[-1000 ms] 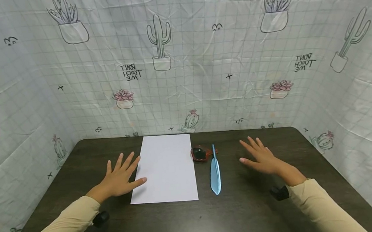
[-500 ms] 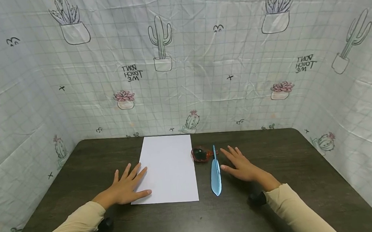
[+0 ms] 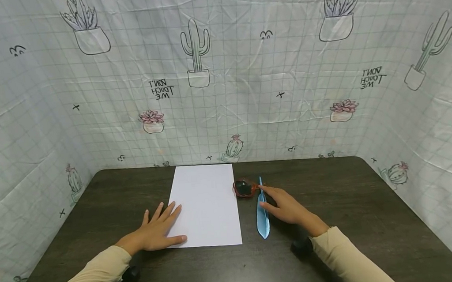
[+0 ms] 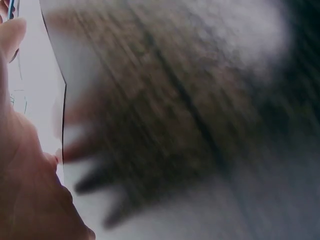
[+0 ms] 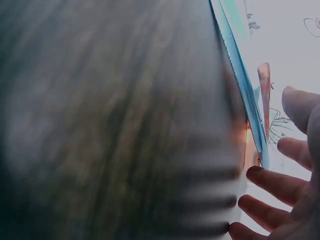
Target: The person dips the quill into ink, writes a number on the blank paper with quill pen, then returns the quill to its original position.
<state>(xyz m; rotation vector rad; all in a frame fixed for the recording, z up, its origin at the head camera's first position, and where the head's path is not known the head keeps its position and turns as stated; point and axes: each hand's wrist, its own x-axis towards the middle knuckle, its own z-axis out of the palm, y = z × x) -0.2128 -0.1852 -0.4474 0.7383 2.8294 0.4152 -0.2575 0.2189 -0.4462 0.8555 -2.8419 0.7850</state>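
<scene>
A white sheet of paper (image 3: 206, 200) lies flat on the dark table. My left hand (image 3: 153, 233) spreads its fingers over the sheet's left edge, near the lower corner. To the right of the paper lies a blue feather-shaped thing (image 3: 262, 222) with a slender shaft, pointing away from me. My right hand (image 3: 285, 209) reaches over it from the right, thumb and forefinger extended at its upper part. In the right wrist view the fingers (image 5: 277, 186) look fairly straight, close to the blue piece (image 5: 240, 75). Red-framed, dark-lensed sunglasses (image 3: 244, 187) lie between paper and feather, partly hidden by the right hand.
A pale grid-patterned cloth (image 3: 240, 69) with cactus drawings stands behind the table (image 3: 236, 273) and along both sides. Dark wrist devices sit under both cuffs, the right one (image 3: 301, 246) near the tabletop.
My right hand has moved left from the table's right side to the blue feather-shaped thing. The left hand has shifted slightly right and nearer to me over the paper.
</scene>
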